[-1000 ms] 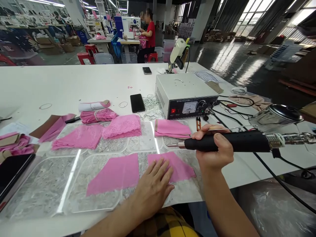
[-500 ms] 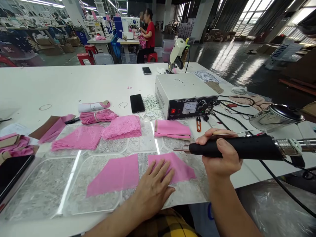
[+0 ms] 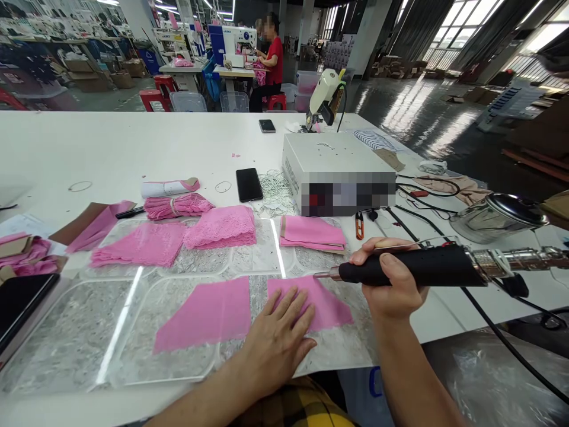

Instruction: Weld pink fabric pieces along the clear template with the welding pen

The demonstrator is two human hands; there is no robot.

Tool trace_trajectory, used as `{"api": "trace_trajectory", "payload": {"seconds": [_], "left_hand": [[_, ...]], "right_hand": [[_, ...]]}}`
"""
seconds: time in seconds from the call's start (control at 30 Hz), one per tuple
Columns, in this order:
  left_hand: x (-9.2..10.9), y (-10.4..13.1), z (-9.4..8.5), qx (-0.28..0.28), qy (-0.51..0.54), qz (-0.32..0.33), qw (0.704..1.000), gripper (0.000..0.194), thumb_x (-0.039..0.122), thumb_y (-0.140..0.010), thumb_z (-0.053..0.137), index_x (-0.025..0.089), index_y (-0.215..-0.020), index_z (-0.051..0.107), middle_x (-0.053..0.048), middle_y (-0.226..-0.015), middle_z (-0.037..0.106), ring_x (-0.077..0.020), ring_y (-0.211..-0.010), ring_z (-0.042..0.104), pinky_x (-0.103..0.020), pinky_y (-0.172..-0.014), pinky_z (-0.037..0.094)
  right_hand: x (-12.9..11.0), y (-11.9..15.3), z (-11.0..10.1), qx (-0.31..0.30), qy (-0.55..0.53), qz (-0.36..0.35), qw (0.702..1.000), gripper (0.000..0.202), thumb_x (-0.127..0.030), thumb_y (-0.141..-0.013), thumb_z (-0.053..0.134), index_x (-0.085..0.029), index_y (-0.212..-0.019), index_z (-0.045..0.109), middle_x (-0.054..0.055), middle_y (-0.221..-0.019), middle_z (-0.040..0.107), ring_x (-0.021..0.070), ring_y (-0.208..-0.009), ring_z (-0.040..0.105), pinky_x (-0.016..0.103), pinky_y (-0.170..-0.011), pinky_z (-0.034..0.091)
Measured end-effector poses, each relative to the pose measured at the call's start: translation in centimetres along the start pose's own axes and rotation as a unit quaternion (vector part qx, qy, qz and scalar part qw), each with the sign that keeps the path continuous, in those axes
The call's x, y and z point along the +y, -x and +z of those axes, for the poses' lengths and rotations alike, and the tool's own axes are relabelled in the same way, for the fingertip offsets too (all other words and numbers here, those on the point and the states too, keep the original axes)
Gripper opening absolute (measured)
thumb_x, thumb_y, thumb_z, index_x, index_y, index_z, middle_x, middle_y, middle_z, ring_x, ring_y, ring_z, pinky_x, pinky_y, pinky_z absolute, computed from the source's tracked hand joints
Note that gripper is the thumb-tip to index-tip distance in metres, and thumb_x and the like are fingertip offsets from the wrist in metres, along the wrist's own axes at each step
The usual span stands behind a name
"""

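My left hand lies flat, fingers apart, on a pink fabric piece near the table's front edge. My right hand is wrapped round the black handle of an ultrasonic welding gun, whose metal tip points left, near the fabric's upper edge; I cannot tell if it touches. A second pink fabric piece lies left of my left hand. Both pieces rest on a clear plastic template. Behind them are pink lace stacks and a folded pink stack.
A grey power box stands behind the gun, with black cables trailing right. Orange thread snips, a glass jar and a black phone lie around. Another person sits at a sewing machine beyond the table.
The gun in my right hand has shifted slightly, its rear end swinging lower relative to the table and its tip nearer the fabric. My left hand stays on the fabric.
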State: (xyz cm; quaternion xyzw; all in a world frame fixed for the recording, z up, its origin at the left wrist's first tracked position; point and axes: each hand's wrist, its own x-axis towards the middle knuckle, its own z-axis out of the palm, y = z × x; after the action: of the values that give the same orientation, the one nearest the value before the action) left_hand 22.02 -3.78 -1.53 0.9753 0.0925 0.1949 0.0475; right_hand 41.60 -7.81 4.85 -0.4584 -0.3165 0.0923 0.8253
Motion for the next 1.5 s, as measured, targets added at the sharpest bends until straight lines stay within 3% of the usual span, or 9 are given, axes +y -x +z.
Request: {"api": "trace_trajectory", "payload": {"seconds": [0.43, 0.57, 0.83, 1.5], "left_hand": [[0.6, 0.2, 0.2, -0.004, 0.004, -0.027, 1.0, 0.044, 0.045, -0.097, 0.048, 0.016, -0.13, 0.053, -0.01, -0.139, 0.054, -0.0293, -0.131, 0.047, -0.047, -0.108, 0.036], [0.6, 0.2, 0.1, 0.008, 0.01, -0.032, 0.999, 0.044, 0.045, -0.096, 0.05, 0.016, -0.128, 0.054, -0.01, -0.138, 0.055, -0.0288, -0.129, 0.048, -0.045, -0.108, 0.037], [0.7, 0.1, 0.5, 0.007, 0.031, -0.042, 0.999, 0.048, 0.045, -0.093, 0.055, 0.013, -0.129, 0.052, -0.012, -0.134, 0.056, -0.0292, -0.128, 0.048, -0.046, -0.107, 0.035], [0.6, 0.0, 0.6, 0.013, 0.023, -0.038, 0.999, 0.049, 0.045, -0.094, 0.052, 0.01, -0.129, 0.051, -0.014, -0.132, 0.056, -0.0297, -0.125, 0.049, -0.047, -0.105, 0.035]], "right_hand": [[-0.5, 0.4, 0.7, 0.005, 0.015, 0.017, 1.0, 0.004, -0.022, -0.066, 0.057, -0.017, -0.067, 0.057, -0.001, -0.064, 0.057, 0.0147, -0.049, 0.055, 0.034, -0.05, 0.049], [-0.6, 1.0, 2.4, -0.009, -0.024, 0.031, 0.999, 0.009, -0.025, -0.067, 0.056, -0.018, -0.072, 0.059, 0.0, -0.069, 0.059, 0.0134, -0.05, 0.055, 0.034, -0.051, 0.05], [0.7, 3.2, 6.1, -0.098, -0.046, 0.074, 0.991, 0.006, -0.025, -0.074, 0.06, -0.021, -0.079, 0.061, -0.002, -0.074, 0.059, 0.013, -0.055, 0.057, 0.033, -0.058, 0.05], [1.3, 3.6, 6.3, -0.107, -0.027, 0.08, 0.991, 0.004, -0.025, -0.076, 0.06, -0.021, -0.076, 0.058, -0.003, -0.074, 0.057, 0.0129, -0.057, 0.056, 0.034, -0.061, 0.05]]}}
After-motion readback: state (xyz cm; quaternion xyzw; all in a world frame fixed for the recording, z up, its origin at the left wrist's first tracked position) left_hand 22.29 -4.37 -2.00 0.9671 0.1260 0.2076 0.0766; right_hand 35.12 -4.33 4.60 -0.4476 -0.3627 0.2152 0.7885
